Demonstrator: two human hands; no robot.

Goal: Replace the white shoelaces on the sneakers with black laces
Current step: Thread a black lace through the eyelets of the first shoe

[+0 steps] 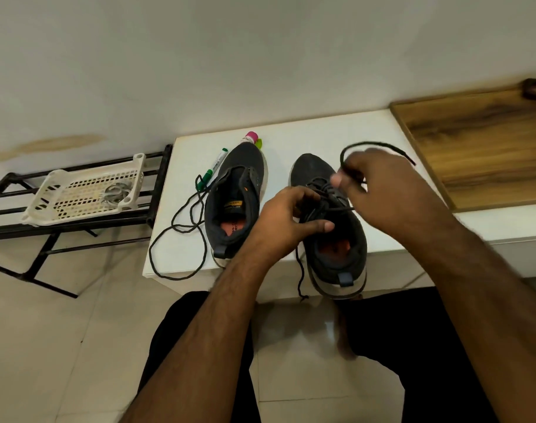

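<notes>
Lacing the right-hand sneaker [329, 221] on the worktop [306, 132]
Right hand [382, 190] pinches its black lace [373, 145]; left hand [288, 221] grips the tongue area.

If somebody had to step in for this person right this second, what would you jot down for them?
Left hand: grips the right sneaker at its collar, steadying it.
Right hand: pinches the black lace, its end looped above the toe.
Right sneaker: partly laced in black; one end hangs off the white table.
Left sneaker: no laces; a loose black lace lies beside it.
No white laces visible.
Left: finish lacing the right sneaker, then lace the left.
</notes>
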